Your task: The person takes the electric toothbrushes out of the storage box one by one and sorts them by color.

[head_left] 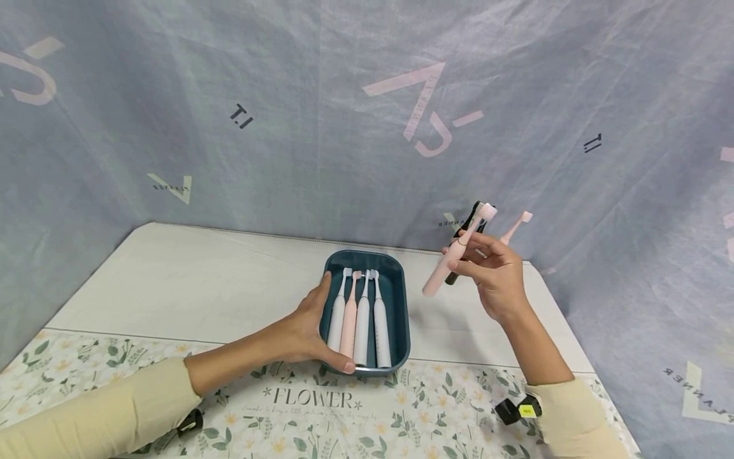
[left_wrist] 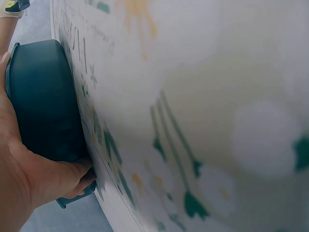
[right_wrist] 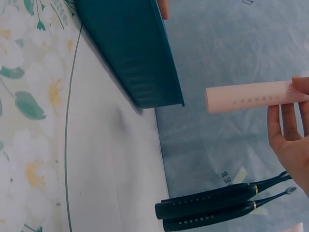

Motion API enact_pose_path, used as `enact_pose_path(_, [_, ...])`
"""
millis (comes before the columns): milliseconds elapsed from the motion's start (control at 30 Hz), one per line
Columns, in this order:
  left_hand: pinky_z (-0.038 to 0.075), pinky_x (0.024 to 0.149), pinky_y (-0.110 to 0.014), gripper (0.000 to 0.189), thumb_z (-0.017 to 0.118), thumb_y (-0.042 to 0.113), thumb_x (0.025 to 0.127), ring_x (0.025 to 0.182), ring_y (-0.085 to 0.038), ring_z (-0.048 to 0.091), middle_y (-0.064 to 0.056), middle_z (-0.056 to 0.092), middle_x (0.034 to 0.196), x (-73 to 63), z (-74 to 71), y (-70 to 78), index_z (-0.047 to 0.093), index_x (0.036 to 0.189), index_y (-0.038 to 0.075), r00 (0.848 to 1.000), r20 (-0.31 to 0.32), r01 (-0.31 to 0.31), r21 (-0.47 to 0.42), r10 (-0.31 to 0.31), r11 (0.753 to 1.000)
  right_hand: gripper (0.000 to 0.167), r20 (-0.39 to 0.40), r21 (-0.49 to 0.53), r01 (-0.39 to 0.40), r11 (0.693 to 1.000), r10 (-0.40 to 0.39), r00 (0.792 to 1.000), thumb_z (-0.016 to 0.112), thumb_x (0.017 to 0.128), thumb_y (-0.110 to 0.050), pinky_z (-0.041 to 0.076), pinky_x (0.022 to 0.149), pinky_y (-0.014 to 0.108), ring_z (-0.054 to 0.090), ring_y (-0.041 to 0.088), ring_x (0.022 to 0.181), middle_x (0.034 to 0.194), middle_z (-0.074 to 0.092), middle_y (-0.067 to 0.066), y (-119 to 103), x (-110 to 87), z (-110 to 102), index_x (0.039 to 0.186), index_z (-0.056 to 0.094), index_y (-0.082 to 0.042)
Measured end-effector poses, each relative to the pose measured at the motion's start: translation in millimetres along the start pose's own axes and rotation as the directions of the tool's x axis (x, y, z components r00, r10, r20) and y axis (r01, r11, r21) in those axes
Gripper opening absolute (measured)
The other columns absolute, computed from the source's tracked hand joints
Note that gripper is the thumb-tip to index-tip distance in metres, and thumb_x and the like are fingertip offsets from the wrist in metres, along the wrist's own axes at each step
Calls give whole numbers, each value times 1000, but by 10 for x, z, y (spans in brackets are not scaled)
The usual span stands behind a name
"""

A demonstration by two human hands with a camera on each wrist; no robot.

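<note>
A dark teal plastic bin stands on the table, and my left hand grips its left side, thumb over the front rim. Inside lie several electric toothbrushes side by side: white ones and a pink one, heads toward the back. To the right of the bin, my right hand pinches a pink electric toothbrush by its handle, head up and tilted right. In the right wrist view this toothbrush shows a row of small marks and a round button.
Beyond the right hand are two black electric toothbrushes, partly hidden in the head view. Another pink toothbrush shows behind the hand. A floral cloth covers the front of the table; a grey curtain hangs behind.
</note>
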State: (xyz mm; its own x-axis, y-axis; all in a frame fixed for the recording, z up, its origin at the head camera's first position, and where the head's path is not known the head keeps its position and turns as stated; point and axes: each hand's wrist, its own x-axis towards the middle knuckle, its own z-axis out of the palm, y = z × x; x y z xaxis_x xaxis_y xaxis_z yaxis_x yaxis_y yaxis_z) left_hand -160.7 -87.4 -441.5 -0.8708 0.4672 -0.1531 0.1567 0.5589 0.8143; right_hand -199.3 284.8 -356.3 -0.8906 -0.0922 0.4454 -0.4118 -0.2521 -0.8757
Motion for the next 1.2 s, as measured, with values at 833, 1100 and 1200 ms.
enact_pose_path(833, [30,132,-77,180,110,61,63,176,-50,4,-24,-8,190,11,-13,-5,-21,181,24,1000,8,-17,-10,17,1000,67,-134,113,102,988,-86,987,51,80,46,69,87,29,82,18,100,120,84,9,-128,19,-351,118,85,2])
enact_pose_path(1100, [28,133,-77,181,111,59,62,177,-49,3,-23,-8,190,-1,-4,-3,-21,181,24,1000,2,-14,-13,15,1000,62,-192,141,117,983,-89,977,50,80,47,70,87,33,84,25,98,118,82,13,-134,47,-516,119,82,10])
enact_pose_path(1200, [28,133,-77,181,111,58,62,177,-49,2,-22,-9,190,-3,-5,-3,-21,181,25,1000,2,-8,-16,8,1000,60,-219,108,96,989,-71,973,53,82,46,70,87,32,84,25,98,116,82,13,-143,53,-573,122,81,10])
